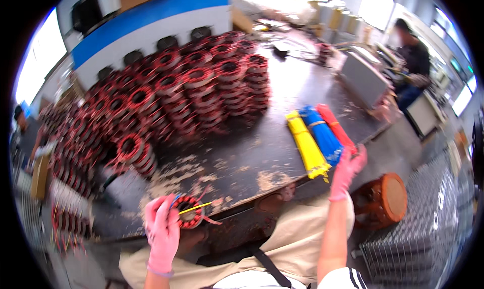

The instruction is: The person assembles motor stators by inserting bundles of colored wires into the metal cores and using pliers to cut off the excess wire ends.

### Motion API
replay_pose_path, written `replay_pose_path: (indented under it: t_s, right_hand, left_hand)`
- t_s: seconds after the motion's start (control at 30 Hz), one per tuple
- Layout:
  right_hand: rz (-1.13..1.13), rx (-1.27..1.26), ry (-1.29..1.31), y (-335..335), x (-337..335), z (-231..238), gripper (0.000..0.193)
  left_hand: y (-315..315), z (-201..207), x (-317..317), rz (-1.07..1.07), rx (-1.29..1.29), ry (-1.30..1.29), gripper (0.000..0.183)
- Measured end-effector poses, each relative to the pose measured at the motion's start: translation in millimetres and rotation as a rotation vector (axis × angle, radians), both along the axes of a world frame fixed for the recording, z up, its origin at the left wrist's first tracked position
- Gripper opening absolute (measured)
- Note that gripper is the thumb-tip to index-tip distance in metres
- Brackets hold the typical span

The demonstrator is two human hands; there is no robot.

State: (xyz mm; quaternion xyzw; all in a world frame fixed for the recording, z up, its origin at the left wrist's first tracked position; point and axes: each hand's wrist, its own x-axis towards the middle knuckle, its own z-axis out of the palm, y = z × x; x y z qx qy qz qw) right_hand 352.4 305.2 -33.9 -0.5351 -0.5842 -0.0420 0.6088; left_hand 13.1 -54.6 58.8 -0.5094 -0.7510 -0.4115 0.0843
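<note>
- Hands in pink gloves work at the near side of a dark, scuffed table [242, 153].
- The left hand [162, 226] pinches a red-wound ring [198, 219] by its left side, at the table's near edge; from here I can't tell whether the ring touches the tabletop.
- A thin yellow strip [201, 207] slants across that ring, and a bit of blue shows by the fingers.
- The right hand [348, 168] is at the lower end of a red bundle [335, 125]; I can't tell whether its fingers close on anything.
- Just left of that lie a blue bundle [321, 135] and then a yellow bundle [305, 145], side by side.
- Stacks of similar rings [199, 90] crowd the table's far left.
- An orange-brown stool [394, 198] stands to the right.
</note>
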Motion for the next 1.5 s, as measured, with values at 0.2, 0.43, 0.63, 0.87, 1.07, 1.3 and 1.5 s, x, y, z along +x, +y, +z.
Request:
replay_pose_path:
  t_s: [0.2, 0.43, 0.63, 0.87, 1.07, 1.3, 1.5]
  right_hand:
    - [1.015, -0.597, -0.314, -135.7, -132.2, 74.8, 0.033]
    - [1.490, -1.272, -0.247, -152.5, -223.9, 49.9, 0.030]
    - [1.374, -0.753, -0.309, -164.8, -217.4, 32.9, 0.013]
    - [1.178, -0.234, -0.528, -175.0, -200.1, 40.6, 0.016]
    - [1.369, -0.370, -0.416, -164.3, -204.2, 44.4, 0.014]
    - [1.453, -0.717, -0.320, -160.1, -205.6, 51.7, 0.016]
    - [1.496, -0.844, -0.339, -153.4, -210.1, 62.8, 0.015]
  left_hand:
    - [34.2, -18.6, -11.8, -0.116, -0.041, -0.116, 0.036]
    - [52.6, -43.1, -1.2, -0.046, -0.073, -0.134, 0.029]
    - [54.6, -58.6, -3.8, -0.077, -0.077, -0.076, 0.024]
    - [53.0, -51.4, -8.3, -0.155, -0.158, -0.062, 0.018]
    - [51.3, -35.8, -7.8, -0.188, -0.226, 0.016, 0.014]
    - [55.0, -35.8, -2.6, -0.161, -0.244, 0.000, 0.016]
    - [54.2, -47.3, -2.5, -0.174, -0.177, -0.024, 0.019]
